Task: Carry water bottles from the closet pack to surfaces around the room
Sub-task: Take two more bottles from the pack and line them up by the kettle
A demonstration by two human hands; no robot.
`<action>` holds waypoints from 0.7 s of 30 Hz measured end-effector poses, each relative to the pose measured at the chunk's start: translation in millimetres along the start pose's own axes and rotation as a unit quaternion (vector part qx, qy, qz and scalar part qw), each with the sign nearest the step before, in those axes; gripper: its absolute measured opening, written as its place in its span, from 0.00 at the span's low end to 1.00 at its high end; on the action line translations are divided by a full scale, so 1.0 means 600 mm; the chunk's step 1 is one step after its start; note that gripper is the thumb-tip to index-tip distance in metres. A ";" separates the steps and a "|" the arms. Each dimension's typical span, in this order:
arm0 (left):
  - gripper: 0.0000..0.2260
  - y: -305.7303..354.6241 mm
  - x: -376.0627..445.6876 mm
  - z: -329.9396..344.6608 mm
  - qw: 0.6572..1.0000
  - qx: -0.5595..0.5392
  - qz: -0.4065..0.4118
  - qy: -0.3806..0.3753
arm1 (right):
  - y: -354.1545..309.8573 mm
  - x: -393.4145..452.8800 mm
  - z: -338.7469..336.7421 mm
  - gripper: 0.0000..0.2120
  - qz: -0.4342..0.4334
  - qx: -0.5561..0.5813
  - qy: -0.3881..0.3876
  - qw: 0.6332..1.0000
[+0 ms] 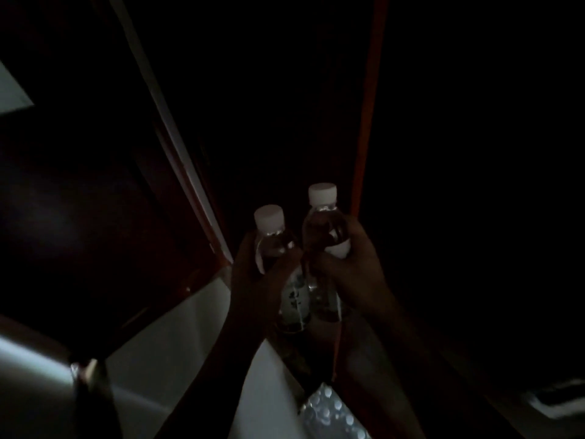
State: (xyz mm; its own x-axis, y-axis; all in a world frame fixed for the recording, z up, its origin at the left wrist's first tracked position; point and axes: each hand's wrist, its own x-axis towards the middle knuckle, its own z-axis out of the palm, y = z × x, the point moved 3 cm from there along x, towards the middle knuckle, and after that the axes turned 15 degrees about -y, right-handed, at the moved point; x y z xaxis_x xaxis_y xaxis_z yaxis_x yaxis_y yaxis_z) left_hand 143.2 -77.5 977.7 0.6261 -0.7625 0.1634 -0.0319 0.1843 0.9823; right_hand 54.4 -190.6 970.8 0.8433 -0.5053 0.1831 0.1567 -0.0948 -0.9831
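We hold two bottles upright, left hand (253, 274) gripping one bottle (278, 248), right hand (351, 264) the other bottle (323, 236). The pack (332, 413) lies near, below. No bottle is set down yet.

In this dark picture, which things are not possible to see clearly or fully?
- Head view: the labels on the left bottle and right bottle are unreadable, being dim and partly covered by the left hand and right hand.
- Head view: the bottle pack is cut off by the bottom edge, so its count is unknown.
- Head view: the space beyond the door edge is lost in darkness.
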 end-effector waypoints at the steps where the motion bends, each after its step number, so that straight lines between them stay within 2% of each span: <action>1: 0.25 0.019 0.003 0.001 1.000 -0.013 0.014 -0.004 | -0.025 -0.001 -0.001 0.21 -0.012 0.008 0.004 1.000; 9: 0.02 0.128 0.026 0.007 0.992 -0.072 0.047 -0.093 | -0.171 -0.045 -0.005 0.16 -0.066 -0.027 0.058 0.996; 14: 0.07 0.154 0.019 0.052 0.972 -0.068 0.038 -0.221 | -0.205 -0.128 -0.003 0.16 -0.058 -0.051 0.176 0.981; 16: 0.13 0.159 -0.001 0.085 0.957 -0.067 0.035 -0.281 | -0.214 -0.180 -0.004 0.16 -0.049 -0.064 0.232 0.969; 18: 0.18 0.164 -0.030 0.127 0.939 -0.067 0.029 -0.336 | -0.225 -0.245 -0.009 0.16 -0.036 -0.088 0.292 0.952; 21: 0.17 0.174 -0.104 0.200 0.904 -0.078 0.017 -0.419 | -0.256 -0.368 -0.013 0.17 -0.028 -0.114 0.384 0.916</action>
State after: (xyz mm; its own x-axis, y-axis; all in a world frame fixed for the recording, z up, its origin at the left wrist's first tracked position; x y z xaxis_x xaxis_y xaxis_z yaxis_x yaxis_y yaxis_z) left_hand 7.5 -85.3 1080.8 -0.1856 -0.9448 0.2698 0.1112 0.2526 0.9611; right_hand -160.0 -70.8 1081.5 0.2133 -0.9400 0.2662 0.0038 -0.2717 -0.9624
